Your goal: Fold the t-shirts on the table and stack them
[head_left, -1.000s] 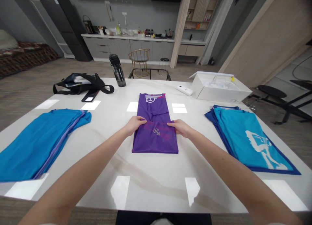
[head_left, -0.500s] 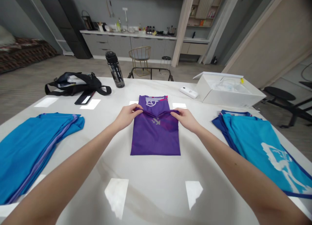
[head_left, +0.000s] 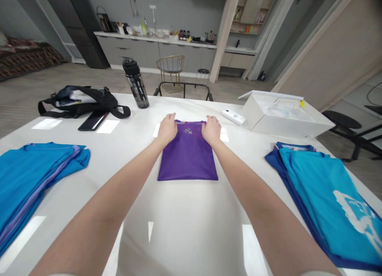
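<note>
1. Workpiece: flat, folded purple fabric garment w/ small grey print [head_left: 186, 160], ctr of glossy white table [head_left: 182, 220].
2. L hand [head_left: 167, 128] at garment's far L corner; R hand [head_left: 211, 130] at far R corner. Fingers close together, touching fabric; pinch vs. press: can't tell.
3. Step in hand (prob.): squaring folded layer at far edge.
4. Next move calls for: even pressure L/R, edges aligned, no creases.

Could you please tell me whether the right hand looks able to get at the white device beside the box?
Probably yes: the white device lies just to the right of the right hand, and no object stands between them, though that hand is on the purple shirt.
</note>
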Demonstrator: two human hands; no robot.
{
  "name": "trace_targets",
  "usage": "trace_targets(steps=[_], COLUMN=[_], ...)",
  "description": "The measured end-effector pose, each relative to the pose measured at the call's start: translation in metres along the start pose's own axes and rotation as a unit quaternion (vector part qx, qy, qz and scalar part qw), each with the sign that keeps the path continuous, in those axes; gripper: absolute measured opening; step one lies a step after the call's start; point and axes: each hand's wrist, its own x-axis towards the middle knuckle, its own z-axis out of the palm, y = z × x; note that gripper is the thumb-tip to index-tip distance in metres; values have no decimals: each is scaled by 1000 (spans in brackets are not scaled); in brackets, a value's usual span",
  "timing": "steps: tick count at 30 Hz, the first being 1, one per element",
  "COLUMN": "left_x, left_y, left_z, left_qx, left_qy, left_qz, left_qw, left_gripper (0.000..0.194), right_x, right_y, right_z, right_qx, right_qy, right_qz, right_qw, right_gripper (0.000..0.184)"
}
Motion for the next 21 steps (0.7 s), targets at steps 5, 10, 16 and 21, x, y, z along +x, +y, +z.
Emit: trace_targets(steps=[5,10,16,21], left_x=[-21,-22,-25,-24], left_y=[20,15,14,11], left_z=[28,41,43,43], left_qx=[37,91,97,98], left_qy=[-164,-202,-190,-184], left_qz=[74,35,20,-4], left_qw=[983,975,977,978], left_gripper=[50,56,58,61], right_x=[-27,-28,-26,-25], right_y=[-16,-16,-14,-13], right_z=[32,45,46,45], right_qx=[-13,-54,-70,-66], right_qy=[-147,-185,-198,-202], right_qz=[-127,-112,-107,-107], right_qw=[981,975,972,971], right_gripper=[51,55,58,59])
